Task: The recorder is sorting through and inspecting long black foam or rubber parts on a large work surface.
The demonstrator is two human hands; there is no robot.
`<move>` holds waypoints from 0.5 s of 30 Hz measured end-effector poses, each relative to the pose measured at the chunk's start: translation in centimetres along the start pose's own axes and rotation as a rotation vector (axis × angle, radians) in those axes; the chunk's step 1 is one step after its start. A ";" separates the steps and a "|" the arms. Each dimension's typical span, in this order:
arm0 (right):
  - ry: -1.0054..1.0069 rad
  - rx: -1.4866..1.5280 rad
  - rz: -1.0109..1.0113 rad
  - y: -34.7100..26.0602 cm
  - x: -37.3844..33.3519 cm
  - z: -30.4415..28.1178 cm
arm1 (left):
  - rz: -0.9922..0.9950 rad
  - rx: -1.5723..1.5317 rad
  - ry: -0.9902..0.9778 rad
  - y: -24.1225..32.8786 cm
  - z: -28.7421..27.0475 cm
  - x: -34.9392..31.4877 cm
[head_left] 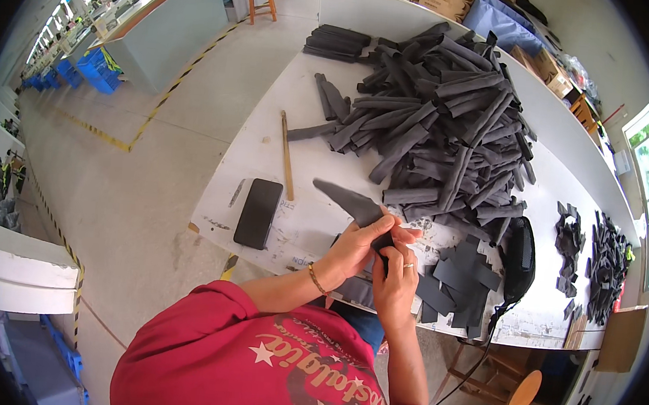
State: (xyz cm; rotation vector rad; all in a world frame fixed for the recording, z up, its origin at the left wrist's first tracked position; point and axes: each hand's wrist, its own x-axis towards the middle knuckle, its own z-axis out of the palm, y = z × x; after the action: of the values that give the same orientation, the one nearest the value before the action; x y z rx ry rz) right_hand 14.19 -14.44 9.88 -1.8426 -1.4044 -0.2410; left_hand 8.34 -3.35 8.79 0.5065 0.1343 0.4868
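Over the front edge of the white table (226, 158), I hold a dark grey fabric sleeve (343, 198) in both hands. My left hand (361, 243) is closed around its middle, thumb on top, while the free end points away to the upper left. Close beside it, my right hand (397, 279) pinches the sleeve's near end with bent fingers. That near end is partly hidden by my fingers. Beyond my hands lies a large heap of similar dark grey sleeves (457, 129). Flat black rectangular pieces (460, 283) are spread just right of my right hand.
A black phone (258, 213) and a thin wooden stick (288, 158) lie on the left. A black pouch-like item (518, 261) with a cord stands at the right. Dark scraps (608, 260) lie farther right. Below the table's right edge is a wooden stool (523, 393).
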 end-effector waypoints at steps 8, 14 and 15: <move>-0.086 -0.088 0.041 -0.9 0.3 0.0 | -0.124 -0.038 0.155 0.0 -0.4 -0.7; -0.054 0.005 0.041 0.6 -1.9 -1.9 | -0.056 -0.034 0.024 0.3 0.3 0.0; -0.036 0.025 -0.015 0.9 -1.7 -1.8 | -0.089 -0.066 0.005 -0.3 0.4 -0.4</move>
State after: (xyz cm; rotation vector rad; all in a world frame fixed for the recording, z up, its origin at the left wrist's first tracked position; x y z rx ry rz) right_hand 14.88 -16.94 9.66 -1.8252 -1.4402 -0.1976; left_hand 8.17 -3.99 8.93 0.4328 0.1448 0.4047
